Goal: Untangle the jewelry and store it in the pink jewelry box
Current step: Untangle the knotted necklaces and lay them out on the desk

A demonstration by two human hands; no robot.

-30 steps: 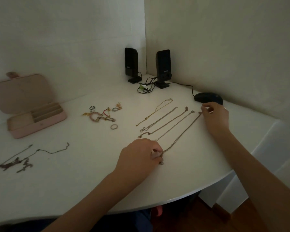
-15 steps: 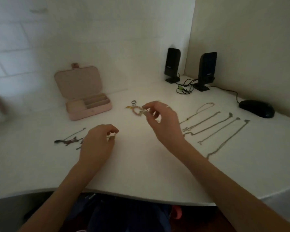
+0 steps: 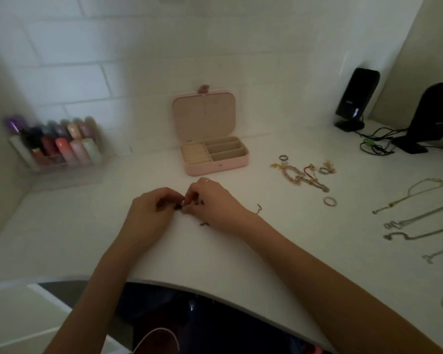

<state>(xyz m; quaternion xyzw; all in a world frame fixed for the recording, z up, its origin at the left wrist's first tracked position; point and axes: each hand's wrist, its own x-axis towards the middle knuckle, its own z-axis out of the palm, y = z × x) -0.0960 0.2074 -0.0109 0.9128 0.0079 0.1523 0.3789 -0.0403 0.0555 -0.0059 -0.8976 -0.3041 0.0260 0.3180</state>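
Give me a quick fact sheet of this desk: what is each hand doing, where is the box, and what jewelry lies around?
left hand: pinching a dark tangled chain
right hand: pinching the same tangle from the other side
pink jewelry box: open, lid up, behind the hands; compartments look empty
bracelets and rings: loose cluster right of the box
straightened chains: laid in rows at far right
speakers: back right corner
bottle rack: back left

The pink jewelry box (image 3: 215, 159) stands open at the far middle; a dark tangled chain (image 3: 187, 209) lies nearer, between fingertips.
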